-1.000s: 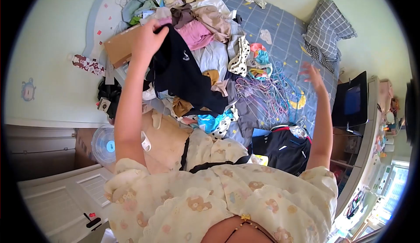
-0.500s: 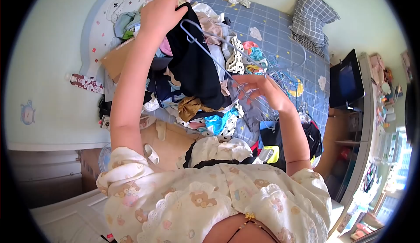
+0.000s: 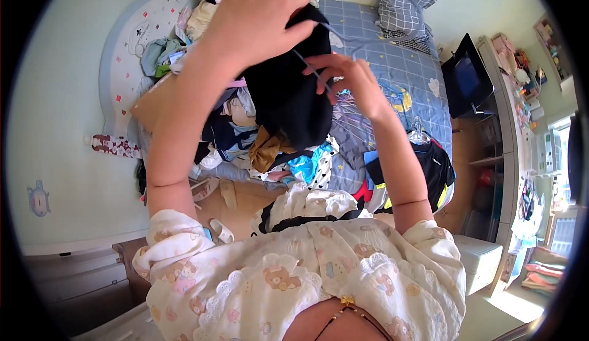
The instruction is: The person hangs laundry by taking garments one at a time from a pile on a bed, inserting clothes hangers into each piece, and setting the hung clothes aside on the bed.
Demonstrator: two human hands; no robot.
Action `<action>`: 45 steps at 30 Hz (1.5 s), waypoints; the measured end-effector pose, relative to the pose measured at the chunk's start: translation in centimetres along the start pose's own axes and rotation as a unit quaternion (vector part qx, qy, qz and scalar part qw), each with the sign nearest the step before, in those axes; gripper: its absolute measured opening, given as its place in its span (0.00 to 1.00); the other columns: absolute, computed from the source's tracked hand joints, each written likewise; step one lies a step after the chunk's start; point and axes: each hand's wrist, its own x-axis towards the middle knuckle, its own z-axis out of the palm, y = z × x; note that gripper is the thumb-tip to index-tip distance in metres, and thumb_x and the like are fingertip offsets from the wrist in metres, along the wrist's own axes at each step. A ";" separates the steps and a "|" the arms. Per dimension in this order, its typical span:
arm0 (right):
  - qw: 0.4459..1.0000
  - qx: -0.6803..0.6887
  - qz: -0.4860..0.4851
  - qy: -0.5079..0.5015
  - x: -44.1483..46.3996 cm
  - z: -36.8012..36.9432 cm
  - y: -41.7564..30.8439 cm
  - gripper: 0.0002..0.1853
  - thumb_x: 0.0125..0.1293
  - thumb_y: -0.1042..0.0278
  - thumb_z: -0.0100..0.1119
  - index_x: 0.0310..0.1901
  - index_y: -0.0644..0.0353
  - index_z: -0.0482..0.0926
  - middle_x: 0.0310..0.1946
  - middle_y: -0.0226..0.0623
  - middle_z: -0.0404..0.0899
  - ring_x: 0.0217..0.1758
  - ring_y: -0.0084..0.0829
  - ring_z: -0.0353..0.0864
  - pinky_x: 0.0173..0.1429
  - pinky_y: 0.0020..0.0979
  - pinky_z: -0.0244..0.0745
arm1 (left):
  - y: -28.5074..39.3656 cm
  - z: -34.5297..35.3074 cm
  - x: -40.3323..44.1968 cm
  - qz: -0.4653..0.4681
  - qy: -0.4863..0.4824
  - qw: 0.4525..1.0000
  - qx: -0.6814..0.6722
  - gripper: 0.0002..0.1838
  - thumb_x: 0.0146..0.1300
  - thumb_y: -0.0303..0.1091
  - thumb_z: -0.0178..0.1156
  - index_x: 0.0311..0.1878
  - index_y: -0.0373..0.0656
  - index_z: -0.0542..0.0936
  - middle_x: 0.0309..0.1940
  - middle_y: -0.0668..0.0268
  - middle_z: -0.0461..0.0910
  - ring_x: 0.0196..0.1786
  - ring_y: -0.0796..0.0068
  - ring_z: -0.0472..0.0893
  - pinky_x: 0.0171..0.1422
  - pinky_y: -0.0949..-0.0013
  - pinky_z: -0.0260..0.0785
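My left hand (image 3: 261, 25) is raised and closed on the upper edge of a black garment (image 3: 288, 104), which hangs down over the clothes pile. My right hand (image 3: 351, 82) grips a thin grey wire hanger (image 3: 300, 57) beside the garment, its fingers curled around the wire. The hanger reaches across the top of the black cloth towards my left hand. Part of the hanger is hidden by my left hand and the cloth, so I cannot tell how far it sits inside the garment.
A heap of mixed clothes (image 3: 236, 111) covers the near left of the bed (image 3: 362, 19). More hangers (image 3: 353, 111) lie right of the garment. Dark clothes (image 3: 432, 169) rest at the bed's right corner. A checked pillow (image 3: 402, 9) and a monitor (image 3: 464, 77) stand beyond.
My left hand has moved right and nearer with the black garment, closing in on the hanger. My right hand has shifted slightly up and left, bringing the hanger against the cloth.
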 end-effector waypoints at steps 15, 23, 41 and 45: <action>0.824 -0.343 -0.299 0.339 -6.4 -2.7 -5.1 0.12 0.52 0.77 0.69 0.39 0.60 0.81 0.36 0.32 0.82 0.23 0.18 0.71 0.28 0.19 0.66 | -2.5 0.3 3.9 -0.007 0.122 0.992 -0.030 0.11 0.62 0.38 0.58 0.33 0.40 0.76 0.26 0.56 0.79 0.30 0.54 0.80 0.32 0.59 0.72; 0.831 -0.516 -0.058 0.201 -5.0 -3.5 3.3 0.15 0.63 0.57 0.60 0.44 0.60 0.76 0.40 0.37 0.79 0.40 0.45 0.81 0.41 0.41 0.76 | -6.6 -0.2 0.2 -0.060 0.182 0.981 -0.001 0.11 0.64 0.41 0.58 0.36 0.43 0.73 0.27 0.62 0.78 0.28 0.54 0.77 0.28 0.60 0.68; 0.884 -0.358 -0.290 0.078 1.6 -2.2 -10.3 0.18 0.56 0.76 0.63 0.50 0.57 0.76 0.46 0.36 0.79 0.47 0.33 0.78 0.49 0.30 0.75 | -8.8 2.3 -10.1 -0.238 0.157 0.956 -0.071 0.09 0.68 0.37 0.54 0.36 0.41 0.71 0.22 0.54 0.74 0.25 0.48 0.73 0.29 0.56 0.67; 0.759 -0.538 -0.324 0.173 2.1 -5.0 -11.0 0.21 0.61 0.65 0.64 0.55 0.59 0.74 0.50 0.41 0.79 0.51 0.40 0.79 0.52 0.36 0.74 | -9.0 1.5 -11.2 -0.303 0.189 0.926 -0.120 0.10 0.68 0.35 0.54 0.35 0.38 0.72 0.21 0.51 0.72 0.23 0.48 0.71 0.27 0.60 0.64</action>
